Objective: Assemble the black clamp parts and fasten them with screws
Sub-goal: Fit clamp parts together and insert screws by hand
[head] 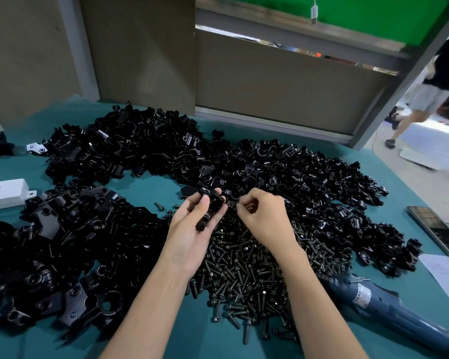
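My left hand point(189, 229) grips a black clamp assembly point(210, 208) above the middle of the table, fingers and thumb curled round it. Right beside it, my right hand point(262, 218) pinches a small dark screw point(232, 204) at the clamp's right side. Below both hands lies a heap of black screws point(246, 275). Piles of black clamp parts spread at the back point(130, 149), to the right point(322, 187) and to the left point(52, 244).
The table is covered in teal cloth point(145, 185). A blue power screwdriver point(389, 304) lies at the right front, a phone point(436, 229) and paper at the right edge, a white box point(5, 194) at the left. A person walks past at the far right.
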